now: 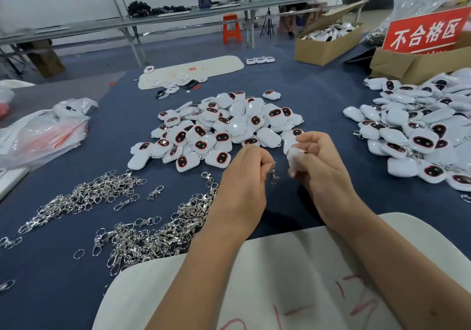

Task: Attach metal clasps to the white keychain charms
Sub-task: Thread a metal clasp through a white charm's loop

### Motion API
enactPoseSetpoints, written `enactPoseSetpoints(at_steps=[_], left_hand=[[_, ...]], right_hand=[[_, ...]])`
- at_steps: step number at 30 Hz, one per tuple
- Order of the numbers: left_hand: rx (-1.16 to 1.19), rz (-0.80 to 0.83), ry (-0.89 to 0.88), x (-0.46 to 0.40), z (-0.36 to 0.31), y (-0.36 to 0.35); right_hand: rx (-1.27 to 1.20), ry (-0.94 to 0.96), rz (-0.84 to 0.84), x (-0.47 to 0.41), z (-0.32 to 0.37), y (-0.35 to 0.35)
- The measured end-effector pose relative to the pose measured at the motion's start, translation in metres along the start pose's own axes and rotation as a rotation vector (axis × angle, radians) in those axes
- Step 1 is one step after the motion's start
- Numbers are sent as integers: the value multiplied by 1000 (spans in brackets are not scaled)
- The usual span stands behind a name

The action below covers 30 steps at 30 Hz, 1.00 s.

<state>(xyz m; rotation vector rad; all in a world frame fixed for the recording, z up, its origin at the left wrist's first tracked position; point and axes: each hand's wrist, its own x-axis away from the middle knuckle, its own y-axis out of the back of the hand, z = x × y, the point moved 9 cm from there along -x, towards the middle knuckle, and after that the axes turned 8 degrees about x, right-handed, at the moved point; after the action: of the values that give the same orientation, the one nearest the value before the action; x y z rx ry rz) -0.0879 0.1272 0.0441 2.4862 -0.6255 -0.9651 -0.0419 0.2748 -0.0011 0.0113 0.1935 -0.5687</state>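
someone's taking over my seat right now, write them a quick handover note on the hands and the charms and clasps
Left hand pinches one metal clasp, which hangs below its fingers.
Right hand grips one white charm; clasp and charm are not yet joined.
Loose clasps lie on the blue table at left.
The centre pile of charms shows no clasps.
The right pile has clasps showing on several charms, so it looks finished.
Left to do: join this pair, then work through the centre pile.
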Motion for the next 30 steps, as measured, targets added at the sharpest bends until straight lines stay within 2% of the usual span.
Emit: enactPoseSetpoints(at_steps=[5,9,14,20,25,30], left_hand=[[7,37,-3,1,1,-5],[27,60,7,2,1,-8],[31,75,-4,1,0,-9],[42,94,-29,2,-3,-10],[180,-32,44,0,5,0],[235,-57,83,-1,12,3]], right_hand=[[51,13,-100,-1,2,14],[45,-39,-68,-1,-3,9],[176,33,-110,4,7,9],[214,79,-153,8,13,12],[276,89,-14,8,16,-2],[374,164,131,9,22,-18]])
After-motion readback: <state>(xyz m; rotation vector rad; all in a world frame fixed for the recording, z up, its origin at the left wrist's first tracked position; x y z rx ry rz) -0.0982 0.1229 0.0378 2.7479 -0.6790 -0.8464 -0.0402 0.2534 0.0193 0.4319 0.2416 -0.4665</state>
